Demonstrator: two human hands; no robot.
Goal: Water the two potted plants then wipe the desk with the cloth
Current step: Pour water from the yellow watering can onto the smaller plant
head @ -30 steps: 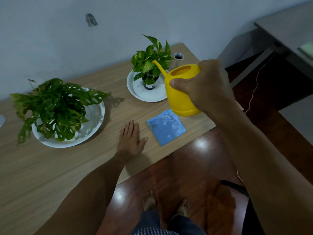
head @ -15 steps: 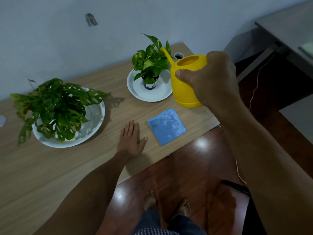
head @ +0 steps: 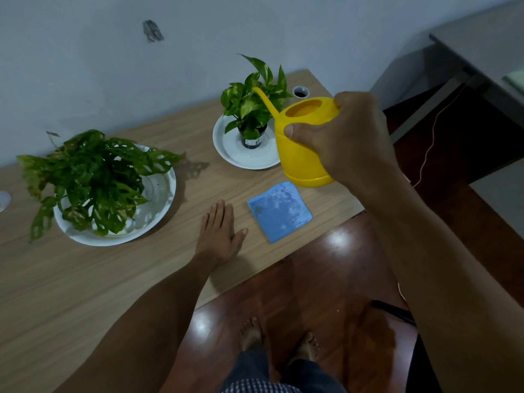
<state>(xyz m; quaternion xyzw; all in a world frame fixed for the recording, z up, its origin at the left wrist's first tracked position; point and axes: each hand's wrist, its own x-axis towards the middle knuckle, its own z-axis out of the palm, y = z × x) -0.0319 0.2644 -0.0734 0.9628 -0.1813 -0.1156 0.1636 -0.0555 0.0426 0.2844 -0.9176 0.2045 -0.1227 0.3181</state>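
Over the right end of the desk [head: 85, 279] we hold a yellow watering can [head: 303, 148] in our right hand [head: 348, 140], fingers wrapped tight around its far side and the thumb pressed against its near wall. The can hangs in the air, tilted, with its thin spout [head: 265, 102] reaching into the leaves of the small plant [head: 252, 100]. That plant stands in a dark pot on a white saucer [head: 241, 154] near the wall. Our left hand [head: 219, 235] lies flat on the wood, palm down, fingers spread only a little and holding nothing. Just to its right, apart from the thumb, lies the folded blue cloth [head: 279, 211], close to the desk's front edge. The big plant [head: 90, 177] sits on a wide white plate [head: 158, 205] farther left, well apart from the can. Whether water is running we cannot tell.
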